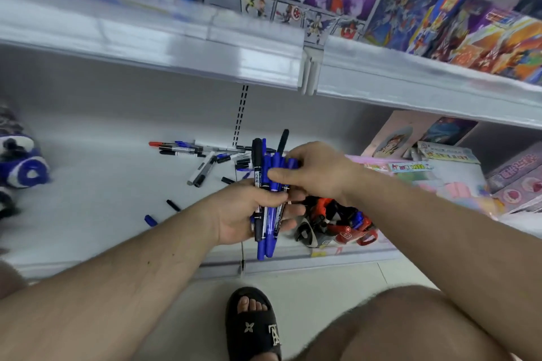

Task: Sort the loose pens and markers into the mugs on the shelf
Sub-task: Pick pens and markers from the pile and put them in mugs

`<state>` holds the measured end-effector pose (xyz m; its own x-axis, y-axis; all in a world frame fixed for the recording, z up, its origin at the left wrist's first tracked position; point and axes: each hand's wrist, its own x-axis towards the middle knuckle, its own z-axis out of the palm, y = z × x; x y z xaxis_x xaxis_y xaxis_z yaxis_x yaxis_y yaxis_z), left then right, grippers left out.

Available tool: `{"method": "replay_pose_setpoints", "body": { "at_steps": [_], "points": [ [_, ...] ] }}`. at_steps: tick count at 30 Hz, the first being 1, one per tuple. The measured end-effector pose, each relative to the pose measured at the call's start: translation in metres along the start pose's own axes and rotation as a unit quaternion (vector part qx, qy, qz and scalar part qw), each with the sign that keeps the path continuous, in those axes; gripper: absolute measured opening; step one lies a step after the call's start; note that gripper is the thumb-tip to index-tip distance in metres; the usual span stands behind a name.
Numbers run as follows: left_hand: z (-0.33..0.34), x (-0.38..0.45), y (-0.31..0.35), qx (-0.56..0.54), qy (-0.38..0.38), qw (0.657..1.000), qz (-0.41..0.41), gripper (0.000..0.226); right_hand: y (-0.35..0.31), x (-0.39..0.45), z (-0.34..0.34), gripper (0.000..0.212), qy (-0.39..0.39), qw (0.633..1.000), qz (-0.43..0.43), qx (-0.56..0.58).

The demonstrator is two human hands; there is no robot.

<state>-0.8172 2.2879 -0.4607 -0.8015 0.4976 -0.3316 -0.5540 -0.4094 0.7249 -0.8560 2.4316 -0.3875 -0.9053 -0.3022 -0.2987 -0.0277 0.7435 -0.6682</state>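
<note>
Markers [268, 199], a blue-and-black bundle, stand upright over the white shelf [88, 184], gripped in the left hand [249, 214] while the right hand [316, 170] pinches their upper ends. More loose pens [190, 152] lie scattered on the shelf behind, a red toy [337, 220] just right, blue-patterned mugs [20, 167] far left.

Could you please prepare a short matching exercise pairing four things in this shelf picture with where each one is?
Things:
1. Bundle of blue and black markers
2. Red-capped pen
3. Loose blue cap
4. Red and black toy robot

Places:
A. Far end of the scattered pile
B. Gripped in the left hand
C. Under the right hand's wrist
D. Alone near the left forearm

Pairs: 1-B, 2-A, 3-D, 4-C
</note>
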Motion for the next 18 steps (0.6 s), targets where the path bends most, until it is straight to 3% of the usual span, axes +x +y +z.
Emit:
{"method": "replay_pose_setpoints", "body": {
  "at_steps": [4, 7, 11, 15, 18],
  "points": [
    [-0.007, -0.016, 0.001, 0.018, -0.007, 1.0, 0.006, 0.027, 0.001, -0.006, 0.011, 0.016, 0.042, 0.999, -0.021, -0.008],
    [-0.01, -0.023, 0.001, 0.03, -0.024, 0.999, 0.0, 0.036, 0.007, -0.012, 0.012, 0.032, 0.031, 0.998, -0.022, 0.049],
    [-0.009, -0.026, 0.004, 0.043, -0.038, 0.998, -0.012, 0.038, 0.007, -0.019, 0.013, 0.024, 0.056, 0.993, -0.064, 0.086],
    [-0.006, -0.027, 0.005, 0.075, -0.038, 0.996, -0.02, 0.032, 0.005, -0.017, 0.013, 0.031, 0.056, 0.994, -0.087, 0.038],
    [-0.004, -0.026, 0.004, 0.087, -0.035, 0.995, -0.016, 0.033, 0.007, -0.016, 0.011, 0.021, 0.051, 0.994, -0.085, 0.052]
  ]
}}
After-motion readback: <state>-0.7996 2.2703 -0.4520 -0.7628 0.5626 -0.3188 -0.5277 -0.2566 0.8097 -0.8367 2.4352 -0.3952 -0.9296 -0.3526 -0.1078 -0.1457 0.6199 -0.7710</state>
